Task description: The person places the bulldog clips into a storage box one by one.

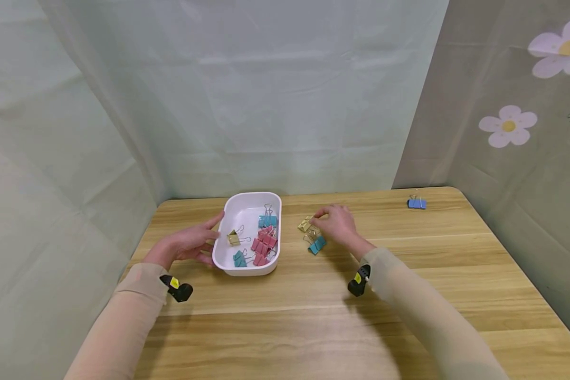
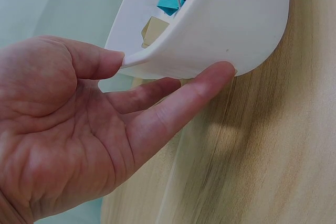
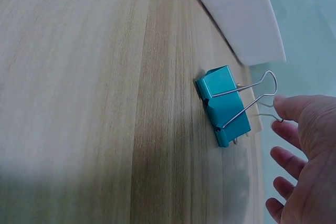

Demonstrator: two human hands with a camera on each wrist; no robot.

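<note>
A wooden table point(image 1: 408, 274) stands before me, walled in by pale green sheeting point(image 1: 275, 95) at the back and a grey flowered curtain point(image 1: 513, 121) on my right; a lone blue binder clip point(image 1: 416, 203) lies near the far right corner. My left hand point(image 1: 190, 244) steadies the white tray point(image 1: 233, 261), thumb on its rim and straight fingers against its outer wall, relaxed rather than clenched. Inside lie pink, teal and gold clips. My right hand point(image 1: 337, 224) rests just right of the tray, fingertips pinching a gold binder clip point(image 1: 305, 225), with a teal binder clip point(image 1: 317, 245) touching the table just beside it.
</note>
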